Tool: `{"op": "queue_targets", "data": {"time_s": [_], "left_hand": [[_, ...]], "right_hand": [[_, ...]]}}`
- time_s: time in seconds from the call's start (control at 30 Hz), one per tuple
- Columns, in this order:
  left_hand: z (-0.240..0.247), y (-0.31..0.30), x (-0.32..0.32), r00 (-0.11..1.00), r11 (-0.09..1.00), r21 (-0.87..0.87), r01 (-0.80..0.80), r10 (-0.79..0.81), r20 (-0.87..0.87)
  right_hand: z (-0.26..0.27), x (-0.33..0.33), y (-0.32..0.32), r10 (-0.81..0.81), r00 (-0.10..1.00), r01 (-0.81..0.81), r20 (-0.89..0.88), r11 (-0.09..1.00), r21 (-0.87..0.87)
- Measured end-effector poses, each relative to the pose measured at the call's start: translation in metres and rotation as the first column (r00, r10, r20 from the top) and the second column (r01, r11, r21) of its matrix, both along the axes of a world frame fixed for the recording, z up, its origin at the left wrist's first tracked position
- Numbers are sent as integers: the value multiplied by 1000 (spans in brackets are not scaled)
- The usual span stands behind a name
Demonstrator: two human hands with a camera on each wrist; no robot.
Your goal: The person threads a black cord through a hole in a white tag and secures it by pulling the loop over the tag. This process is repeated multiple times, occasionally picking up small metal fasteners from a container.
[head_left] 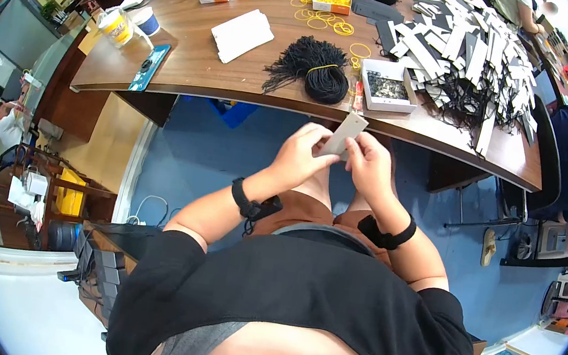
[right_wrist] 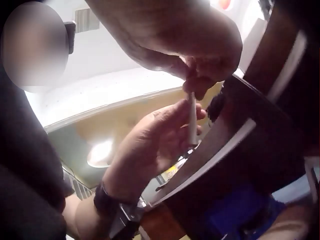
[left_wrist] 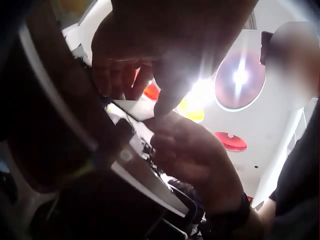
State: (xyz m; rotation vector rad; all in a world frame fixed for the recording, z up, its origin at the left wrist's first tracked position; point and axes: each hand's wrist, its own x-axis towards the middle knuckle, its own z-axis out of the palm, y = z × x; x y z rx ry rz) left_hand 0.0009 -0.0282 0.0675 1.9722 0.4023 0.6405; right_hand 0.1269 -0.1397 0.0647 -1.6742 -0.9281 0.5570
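Item: one pale grey, flat rectangular card strip (head_left: pixel 344 134), sitting between both hands just off the near edge of the brown wooden table (head_left: pixel 185 83). Left hand (head_left: pixel 301 153): gripping the strip, thumb and fingers bearing on it. Right hand (head_left: pixel 371 163): pinching its edge with thumb and fingertips; whether any small part or cord is lying between them, the pictures are not telling.

Hazards, as judged:
– Dropping: the strip is hanging over the blue floor (head_left: pixel 259 147), so a slackening pinch would be sending it down past the table.
– Bending: the card is looking thin; both hands pressing unevenly could be creasing it.
– Spilling: the white open box of small dark pieces (head_left: pixel 388 89) is sitting near the table edge, where a swinging right forearm could be tipping it.
– Tangling: the bundled black cords (head_left: pixel 326 76) are trailing loose ends, which careless pulling could be knotting.
– Sliding: the tall heap of black and white strips (head_left: pixel 473 52) is overlapping loosely; a knock could be starting a slip.
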Motion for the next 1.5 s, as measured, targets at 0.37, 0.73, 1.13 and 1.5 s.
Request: {"op": "queue_targets", "data": {"time_s": [0.37, 0.73, 1.13, 1.5], "left_hand": [[-61, 3, 34, 997, 992, -111, -53, 59, 56], [-50, 20, 47, 985, 977, -123, -172, 172, -13], [-7, 41, 11, 989, 433, -890, 143, -23, 148], [-8, 35, 40, 941, 298, -893, 338, -121, 316]], "right_hand": [[-39, 20, -7, -39, 980, 48, 193, 998, -41], [39, 22, 49, -241, 609, 48, 756, 962, 268], [34, 14, 53, -273, 506, -87, 819, 928, 363], [0, -15, -14, 23, 938, -87, 346, 981, 172]]}}
